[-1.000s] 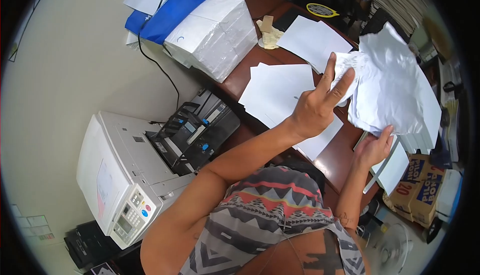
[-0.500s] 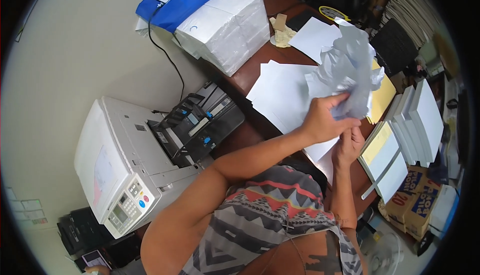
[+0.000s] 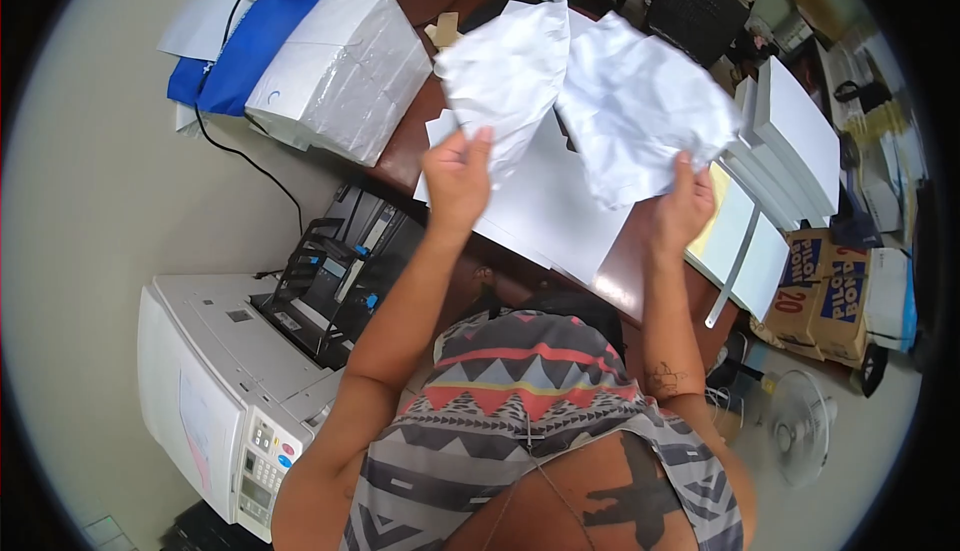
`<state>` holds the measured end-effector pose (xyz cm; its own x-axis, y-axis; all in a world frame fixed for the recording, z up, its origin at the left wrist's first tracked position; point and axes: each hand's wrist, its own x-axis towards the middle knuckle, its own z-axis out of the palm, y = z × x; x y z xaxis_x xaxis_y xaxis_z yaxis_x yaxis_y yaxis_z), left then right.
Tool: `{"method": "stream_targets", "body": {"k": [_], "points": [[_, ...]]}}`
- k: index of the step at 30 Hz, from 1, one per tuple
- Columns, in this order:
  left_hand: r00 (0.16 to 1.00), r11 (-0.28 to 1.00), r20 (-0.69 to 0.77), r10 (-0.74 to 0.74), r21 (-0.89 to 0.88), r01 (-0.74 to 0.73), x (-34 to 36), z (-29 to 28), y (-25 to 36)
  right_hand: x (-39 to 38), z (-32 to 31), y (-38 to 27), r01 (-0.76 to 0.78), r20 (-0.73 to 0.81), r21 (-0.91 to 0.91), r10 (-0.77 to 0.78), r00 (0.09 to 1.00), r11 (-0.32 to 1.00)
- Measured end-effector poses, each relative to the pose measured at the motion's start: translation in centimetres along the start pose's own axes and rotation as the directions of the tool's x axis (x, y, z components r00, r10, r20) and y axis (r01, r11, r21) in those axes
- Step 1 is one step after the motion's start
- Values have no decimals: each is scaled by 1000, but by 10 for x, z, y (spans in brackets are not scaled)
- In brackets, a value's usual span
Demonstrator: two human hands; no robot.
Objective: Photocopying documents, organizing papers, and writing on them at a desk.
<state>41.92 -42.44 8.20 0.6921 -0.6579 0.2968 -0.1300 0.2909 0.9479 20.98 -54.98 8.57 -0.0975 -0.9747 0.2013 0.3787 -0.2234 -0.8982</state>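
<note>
My left hand (image 3: 459, 171) grips a crumpled white paper (image 3: 505, 71), my fingers closed on its lower edge. My right hand (image 3: 686, 201) is closed on another crumpled paper (image 3: 640, 101), holding it by the lower right corner. Both papers are raised over the desk (image 3: 625, 296), side by side with a narrow gap between them. Beneath them lie loose white sheets (image 3: 540, 226). Just right of my right hand are a yellow-topped paper stack and a metal ruler (image 3: 735, 271).
A wrapped white bundle with blue cloth (image 3: 340, 71) stands at back left. A copier (image 3: 200, 381) and a black tray machine (image 3: 330, 271) stand left of the desk. Paper stacks (image 3: 795, 136), cardboard boxes (image 3: 830, 306) and a fan (image 3: 795, 421) are at right.
The papers, bunched together half a second ago, are now spread apart as two pieces, one in each hand. My hands have moved apart and upward, the left one leftward.
</note>
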Motion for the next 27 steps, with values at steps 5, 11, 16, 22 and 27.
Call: {"method": "stream_targets", "body": {"k": [5, 11, 16, 22, 27], "points": [[999, 985, 44, -8, -171, 15, 4, 6, -7, -2, -2, -31, 248, 134, -253, -220, 966, 935], [905, 598, 375, -199, -685, 416, -11, 74, -40, -56, 47, -7, 766, 739, -527, -245, 627, 369], [838, 401, 373, -398, -751, 525, -20, 32, -126, -64, 27, 90, 768, 788, -598, -6, 616, 230], [933, 889, -144, -328, 286, 357, -72, -31, -159, -76, -40, 213, 751, 762, -632, 327, 558, 192], [983, 999, -185, 5, 33, 2, -137, -158, 25, -76, -38, 216, 778, 827, -562, 195, 527, 280]]}}
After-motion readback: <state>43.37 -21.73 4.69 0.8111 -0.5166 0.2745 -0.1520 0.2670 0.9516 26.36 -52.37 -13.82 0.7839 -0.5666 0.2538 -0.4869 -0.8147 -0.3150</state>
